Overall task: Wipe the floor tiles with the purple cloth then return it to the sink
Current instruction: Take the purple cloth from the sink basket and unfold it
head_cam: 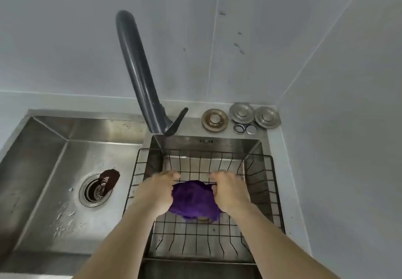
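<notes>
The purple cloth (192, 200) hangs bunched between both of my hands above the black wire basket (275, 193), which sits in the right basin of the steel sink (252, 146). My left hand (157, 189) grips the cloth's left side. On the cloth's right side my right hand (228, 188) is closed around it. The cloth's lower edge droops toward the basket floor; whether it touches is unclear.
A dark tap (139, 76) arches over the divider between the basins. The wet left basin (54, 169) has a drain strainer (95, 191) with a brown stopper beside it. Metal drain covers (241, 113) lie on the rim at the back right. Grey walls close the corner.
</notes>
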